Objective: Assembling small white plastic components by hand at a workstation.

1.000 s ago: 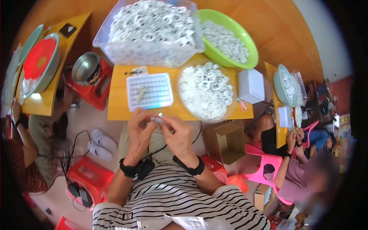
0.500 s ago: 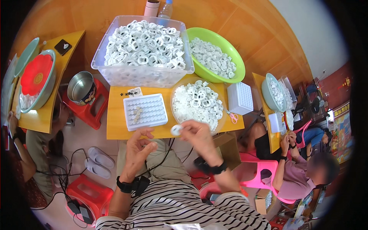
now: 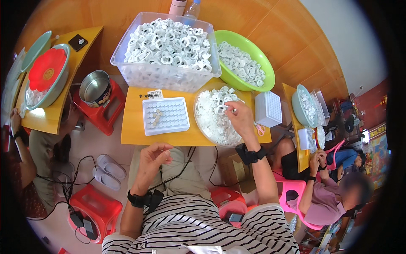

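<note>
My right hand [image 3: 240,120] reaches over a round clear tray [image 3: 198,123] heaped with small white pieces and white ring-shaped plastic parts [image 3: 220,98]. Its thumb and forefinger close on one of those ring-shaped parts at the top of the heap. Above my lap, in front of the table edge, my left hand [image 3: 153,164] hangs with bent fingers, thumb and forefinger slightly apart, and nothing visible between them. Beyond it on the table lies a white rectangular tray [image 3: 166,130] with rows of round white pieces and several beige discs [image 3: 157,115].
A clear bin [image 3: 165,75] of ring parts and a green basin [image 3: 267,80] of white pieces stand behind. On the right are a white block-shaped tray stack [image 3: 268,109] and pink scissors [image 3: 260,129]. A co-worker [image 3: 323,203] sits at the right; another person's arm shows at left.
My right hand has moved up and right from the table edge to the heap; the round white piece it held is no longer seen in it. My left thumb and forefinger have drawn closer.
</note>
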Demonstrator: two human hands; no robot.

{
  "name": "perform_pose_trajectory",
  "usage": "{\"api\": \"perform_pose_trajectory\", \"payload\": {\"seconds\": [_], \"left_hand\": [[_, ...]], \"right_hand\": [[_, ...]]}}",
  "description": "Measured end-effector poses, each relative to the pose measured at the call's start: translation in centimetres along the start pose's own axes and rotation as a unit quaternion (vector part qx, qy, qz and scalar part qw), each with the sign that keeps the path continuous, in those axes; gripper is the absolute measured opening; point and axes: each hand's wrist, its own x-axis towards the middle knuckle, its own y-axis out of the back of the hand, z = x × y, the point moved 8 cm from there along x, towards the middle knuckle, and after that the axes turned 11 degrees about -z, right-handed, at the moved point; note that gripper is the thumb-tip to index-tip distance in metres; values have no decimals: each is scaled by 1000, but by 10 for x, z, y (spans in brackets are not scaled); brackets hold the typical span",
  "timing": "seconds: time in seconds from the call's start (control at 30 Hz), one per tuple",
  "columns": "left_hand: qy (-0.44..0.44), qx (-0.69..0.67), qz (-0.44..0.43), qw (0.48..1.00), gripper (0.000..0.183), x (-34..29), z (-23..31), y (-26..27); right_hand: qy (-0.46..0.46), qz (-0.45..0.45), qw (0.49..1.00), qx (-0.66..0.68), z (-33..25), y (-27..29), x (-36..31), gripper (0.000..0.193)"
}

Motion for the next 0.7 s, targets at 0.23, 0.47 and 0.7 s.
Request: {"api": "perform_pose_trajectory", "payload": {"seconds": [0.23,0.47,0.7], "left_hand": [[11,-17,44,999,17,-6,2,4],[23,-40,29,999,19,-5,-3,-1],[5,-98,20,995,20,0,8,-13]], "right_hand": [[10,-4,989,-146,-3,-9,8,17],[-84,-42,981,167,6,-6,-5,15],[-146,-133,841,504,-53,-54,-48,16]]}}
